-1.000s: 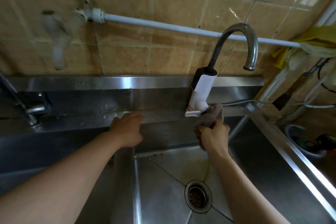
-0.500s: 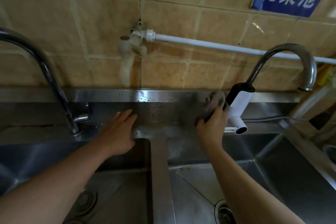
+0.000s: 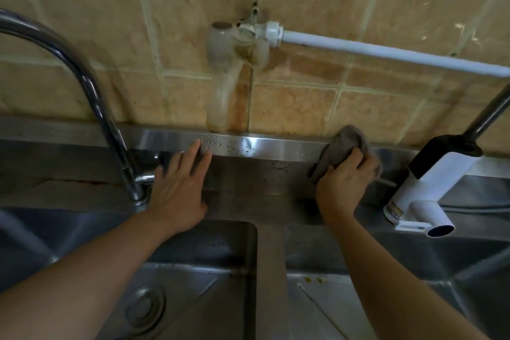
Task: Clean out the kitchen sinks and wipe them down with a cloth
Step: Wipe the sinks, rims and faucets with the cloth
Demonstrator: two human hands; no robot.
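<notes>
Two steel sink basins lie below me, the left basin (image 3: pixel 193 292) and the right basin (image 3: pixel 331 309), split by a steel divider (image 3: pixel 271 270). My right hand (image 3: pixel 342 185) grips a grey-brown cloth (image 3: pixel 340 146) and presses it on the steel back ledge (image 3: pixel 270 146) against the tiled wall. My left hand (image 3: pixel 179 188) rests flat with straight fingers on the ledge, right of the chrome faucet (image 3: pixel 93 96). Water drops speckle the ledge between my hands.
A white and black electric faucet heater (image 3: pixel 425 185) stands right of my right hand. A white pipe (image 3: pixel 386 54) runs along the wall from a grimy wall fitting (image 3: pixel 234 63). The left drain (image 3: pixel 145 309) sits in the left basin. Small food specks (image 3: pixel 313 280) lie in the right basin.
My view has swung left and closer. My right hand has carried the cloth from the heater's base up and left along the back ledge. My left hand stays flat on the ledge.
</notes>
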